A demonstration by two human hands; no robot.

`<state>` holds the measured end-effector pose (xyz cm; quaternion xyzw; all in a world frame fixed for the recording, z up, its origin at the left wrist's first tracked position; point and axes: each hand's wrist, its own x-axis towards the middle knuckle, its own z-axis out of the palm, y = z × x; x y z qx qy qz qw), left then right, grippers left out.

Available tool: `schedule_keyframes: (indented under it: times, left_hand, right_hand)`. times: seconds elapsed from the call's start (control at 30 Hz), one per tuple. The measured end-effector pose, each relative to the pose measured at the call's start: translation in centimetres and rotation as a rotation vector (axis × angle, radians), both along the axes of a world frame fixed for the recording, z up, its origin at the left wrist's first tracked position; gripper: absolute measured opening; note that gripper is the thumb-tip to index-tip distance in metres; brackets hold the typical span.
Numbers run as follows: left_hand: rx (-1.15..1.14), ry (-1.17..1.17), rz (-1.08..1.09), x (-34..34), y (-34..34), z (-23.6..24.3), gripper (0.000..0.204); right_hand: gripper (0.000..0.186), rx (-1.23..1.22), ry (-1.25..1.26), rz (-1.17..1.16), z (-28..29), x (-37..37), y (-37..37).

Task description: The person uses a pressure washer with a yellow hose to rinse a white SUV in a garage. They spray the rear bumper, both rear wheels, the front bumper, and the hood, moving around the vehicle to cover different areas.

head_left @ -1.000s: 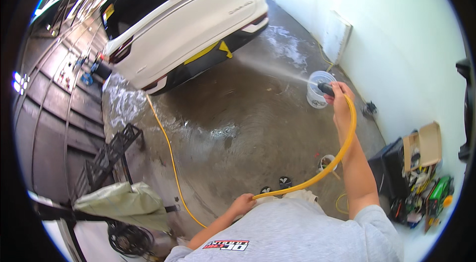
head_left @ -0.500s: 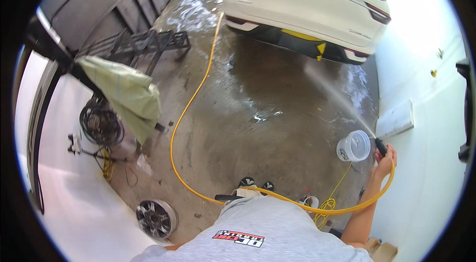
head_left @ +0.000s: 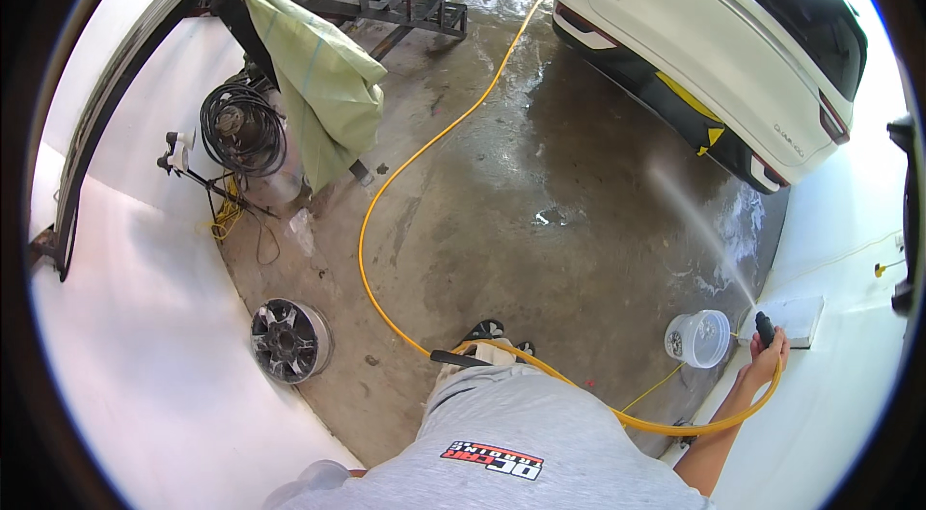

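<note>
Wet concrete floor [head_left: 463,269], white car [head_left: 675,8] beyond

Limp green cloth [head_left: 313,85], a black metal rack [head_left: 413,4] and a round spoked wheel [head_left: 289,341] line the left side. The right hand [head_left: 767,356] is wrapped around a yellow hose [head_left: 690,429]'s black nozzle [head_left: 765,328], spraying beside a translucent plastic bucket [head_left: 699,340], contents unclear. The left hand is hidden; its grip I cannot tell.

The wet floor [head_left: 463,269] bears hose [head_left: 362,247], bucket [head_left: 701,340], wheel [head_left: 288,341].

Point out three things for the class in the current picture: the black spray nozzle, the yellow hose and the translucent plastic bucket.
Black spray nozzle [head_left: 765,328]: head view, on its body.
Yellow hose [head_left: 675,429]: head view, on its thick lower stretch.
Translucent plastic bucket [head_left: 684,334]: head view, on its outer wall.
</note>
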<state>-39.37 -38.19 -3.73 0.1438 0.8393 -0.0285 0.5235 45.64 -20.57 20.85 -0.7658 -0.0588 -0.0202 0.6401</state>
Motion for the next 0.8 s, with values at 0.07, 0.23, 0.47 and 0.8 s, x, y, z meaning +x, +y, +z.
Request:
schedule_keyframes:
  times: [0.07, 0.23, 0.47, 0.8]
  left_hand:
    - [0.002, 0.01, 0.027, -0.5, -0.5, 0.2, 0.049]
    - [0.0, 0.022, 0.028, -0.9, 0.6, 0.1, 0.05]
    - [0.019, -0.016, -0.039, 0.8, 6.4, -1.2, 0.051]
    - [0.078, -0.091, -0.231, 3.9, 16.9, -2.0, 0.053]
  right_hand:
    - [0.024, -0.039, -0.041, -0.002, 0.3, -0.2, 0.1]
    - [0.023, 0.005, -0.024, -0.008, 0.2, -0.4, -0.3]
    - [0.022, -0.023, -0.035, -0.099, -0.6, -0.4, -2.0]
    - [0.031, -0.031, -0.026, -0.196, -5.0, -1.7, -7.7]
